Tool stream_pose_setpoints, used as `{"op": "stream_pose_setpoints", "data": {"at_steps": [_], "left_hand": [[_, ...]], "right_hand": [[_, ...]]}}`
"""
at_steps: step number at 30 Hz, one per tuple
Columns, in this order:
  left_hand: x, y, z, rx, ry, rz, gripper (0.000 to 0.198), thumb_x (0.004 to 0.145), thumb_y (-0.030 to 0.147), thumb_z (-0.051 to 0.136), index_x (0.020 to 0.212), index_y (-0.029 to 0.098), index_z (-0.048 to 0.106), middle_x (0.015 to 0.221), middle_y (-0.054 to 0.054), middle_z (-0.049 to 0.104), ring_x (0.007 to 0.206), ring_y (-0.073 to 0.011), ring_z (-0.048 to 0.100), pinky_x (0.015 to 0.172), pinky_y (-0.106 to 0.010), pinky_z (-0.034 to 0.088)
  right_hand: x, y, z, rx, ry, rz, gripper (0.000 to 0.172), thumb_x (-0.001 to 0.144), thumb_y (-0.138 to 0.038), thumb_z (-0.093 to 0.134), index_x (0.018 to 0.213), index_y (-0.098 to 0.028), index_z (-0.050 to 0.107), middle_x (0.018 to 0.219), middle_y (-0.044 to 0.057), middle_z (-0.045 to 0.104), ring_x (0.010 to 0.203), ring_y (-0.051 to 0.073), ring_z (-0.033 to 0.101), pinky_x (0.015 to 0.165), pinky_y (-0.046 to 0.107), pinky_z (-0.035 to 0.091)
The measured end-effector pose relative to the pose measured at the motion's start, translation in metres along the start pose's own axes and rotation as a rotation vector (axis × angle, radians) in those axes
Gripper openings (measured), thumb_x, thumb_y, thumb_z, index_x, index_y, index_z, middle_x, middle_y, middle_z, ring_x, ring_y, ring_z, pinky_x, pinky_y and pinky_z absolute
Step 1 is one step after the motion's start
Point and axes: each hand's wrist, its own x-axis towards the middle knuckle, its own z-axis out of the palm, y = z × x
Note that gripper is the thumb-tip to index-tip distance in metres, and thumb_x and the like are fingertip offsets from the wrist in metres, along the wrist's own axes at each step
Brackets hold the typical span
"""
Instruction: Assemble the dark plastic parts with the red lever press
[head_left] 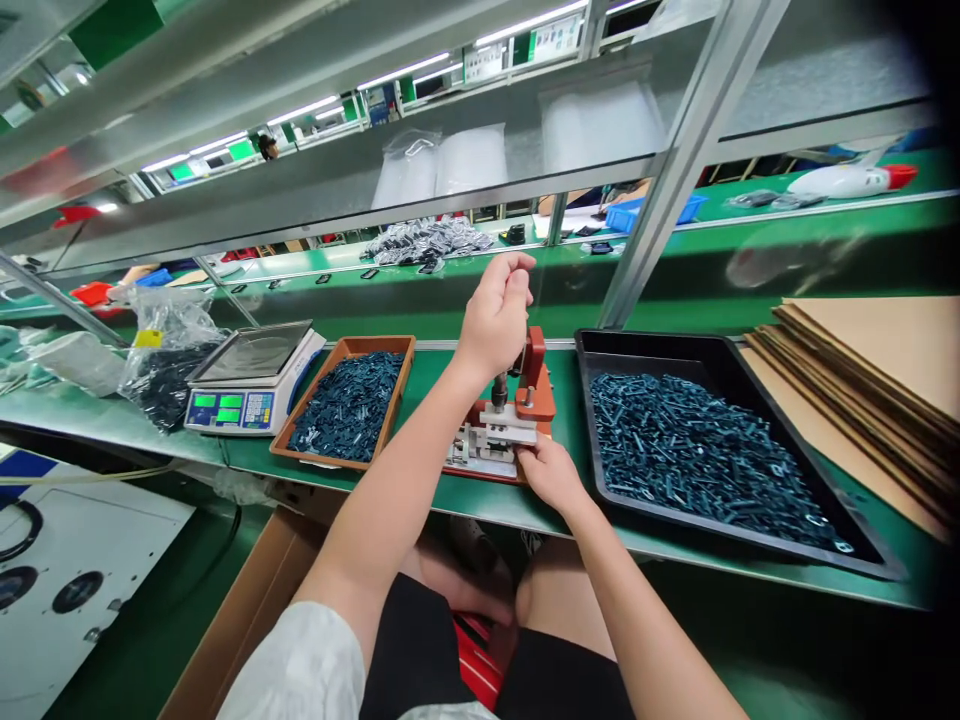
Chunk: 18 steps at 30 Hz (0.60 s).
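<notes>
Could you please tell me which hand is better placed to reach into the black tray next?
Probably the right hand: it is low at the press, nearer the black tray, while the left hand is raised and farther away.

Bright tube lights point(532, 23) glow; right edge darkens.

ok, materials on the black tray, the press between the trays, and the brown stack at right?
Black tray: likely moulded plastic, low sheen; rounded corners, one-piece walls.
Press: probably metal; orange-red body looks painted, bare silvery fixture at its base shows bright highlights.
Brown stack: seemingly matt cardboard; tan sheets with layered edges, fluting too small to confirm.
</notes>
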Motion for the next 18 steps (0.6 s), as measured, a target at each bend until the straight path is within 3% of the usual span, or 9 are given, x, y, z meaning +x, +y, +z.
{"op": "stream_pose_setpoints", "data": {"at_steps": [4,7,9,11,14,16,18], "left_hand": [[-0.027,0.016,-0.016,0.019,0.034,0.013,0.035,0.111,0.041,0.03,0.141,0.028,0.044,0.119,-0.006,0.061,0.109,-0.0201,0.064,0.096,-0.04,0.053],[-0.081,0.016,-0.038,0.135,0.163,-0.072,0.041,0.109,0.041,0.035,0.148,0.026,0.037,0.132,-0.011,0.057,0.125,-0.0248,0.055,0.108,-0.046,0.045],[-0.127,0.001,-0.05,0.272,0.148,-0.197,0.046,0.105,0.043,0.043,0.146,0.022,0.04,0.131,-0.015,0.057,0.126,-0.028,0.054,0.11,-0.048,0.043],[-0.171,-0.022,-0.058,0.378,-0.031,-0.362,0.053,0.096,0.045,0.057,0.14,0.017,0.048,0.134,-0.017,0.057,0.129,-0.0331,0.051,0.112,-0.053,0.04],[-0.215,-0.053,-0.058,0.346,-0.231,-0.555,0.043,0.093,0.04,0.059,0.127,0.015,0.06,0.131,-0.018,0.062,0.126,-0.0343,0.055,0.111,-0.054,0.042],[-0.227,-0.065,-0.055,0.231,-0.181,-0.642,0.035,0.099,0.04,0.049,0.12,0.017,0.063,0.126,-0.015,0.066,0.12,-0.0308,0.06,0.109,-0.051,0.044],[-0.229,-0.07,-0.052,0.034,-0.035,-0.751,0.042,0.105,0.046,0.035,0.117,0.017,0.062,0.117,-0.014,0.071,0.111,-0.0273,0.066,0.103,-0.047,0.05]], "right_hand": [[-0.002,0.0,0.002,-0.04,0.016,0.014,0.033,0.088,-0.027,0.046,0.105,-0.02,0.074,0.099,0.007,0.074,0.096,0.027,0.067,0.082,0.033,0.051],[-0.004,-0.004,0.002,-0.041,0.031,0.011,0.032,0.088,-0.03,0.047,0.104,-0.019,0.073,0.1,0.008,0.073,0.097,0.028,0.067,0.085,0.034,0.051],[-0.005,-0.007,0.002,-0.034,0.021,0.001,0.031,0.089,-0.03,0.047,0.104,-0.018,0.072,0.102,0.009,0.073,0.097,0.027,0.067,0.086,0.034,0.051],[-0.005,-0.009,0.002,-0.04,0.008,-0.018,0.032,0.09,-0.03,0.048,0.108,-0.018,0.072,0.106,0.009,0.072,0.099,0.027,0.066,0.088,0.035,0.051],[-0.004,-0.008,0.007,-0.087,-0.002,-0.033,0.033,0.091,-0.031,0.051,0.115,-0.02,0.071,0.116,0.01,0.07,0.106,0.028,0.064,0.094,0.038,0.05],[-0.004,-0.004,0.012,-0.132,0.007,-0.023,0.034,0.092,-0.032,0.053,0.118,-0.02,0.071,0.12,0.01,0.068,0.11,0.028,0.063,0.095,0.039,0.05],[-0.004,0.0,0.018,-0.159,0.025,-0.01,0.034,0.094,-0.034,0.052,0.119,-0.02,0.07,0.122,0.011,0.067,0.112,0.029,0.063,0.096,0.039,0.05]]}}
